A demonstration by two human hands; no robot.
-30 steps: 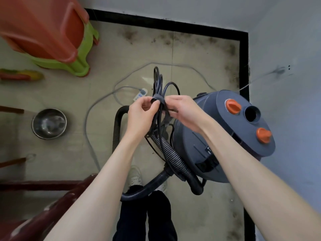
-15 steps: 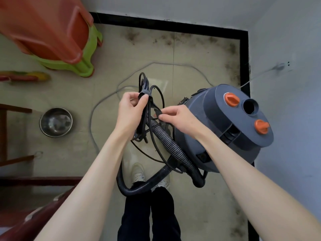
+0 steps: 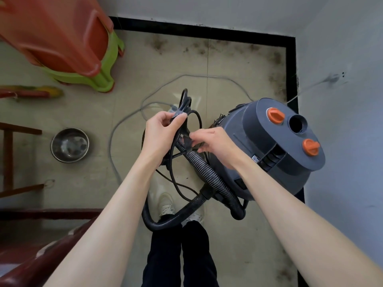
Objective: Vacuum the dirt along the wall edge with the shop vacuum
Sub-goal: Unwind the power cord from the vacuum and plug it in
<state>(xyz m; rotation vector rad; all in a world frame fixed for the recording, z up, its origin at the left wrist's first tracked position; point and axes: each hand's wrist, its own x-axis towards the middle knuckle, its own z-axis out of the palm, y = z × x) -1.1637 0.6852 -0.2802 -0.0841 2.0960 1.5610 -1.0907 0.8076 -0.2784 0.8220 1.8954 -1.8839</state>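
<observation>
The tiled floor [image 3: 238,65], dirty along the walls, carries a steel bowl [image 3: 70,145], stacked stools [image 3: 87,77], a grey cable [image 3: 128,121] and the vacuum [image 3: 269,154].

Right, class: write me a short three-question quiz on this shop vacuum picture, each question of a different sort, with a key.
1. True or false: the left hand grips the bundled black power cord.
2. The steel bowl on the floor is: A) left of the hands; B) on top of the shop vacuum; C) in the right hand.
3. Fill in: the dirt lies along the black ______ at the wall.

Key: 1 true; 2 A; 3 baseboard.
</observation>
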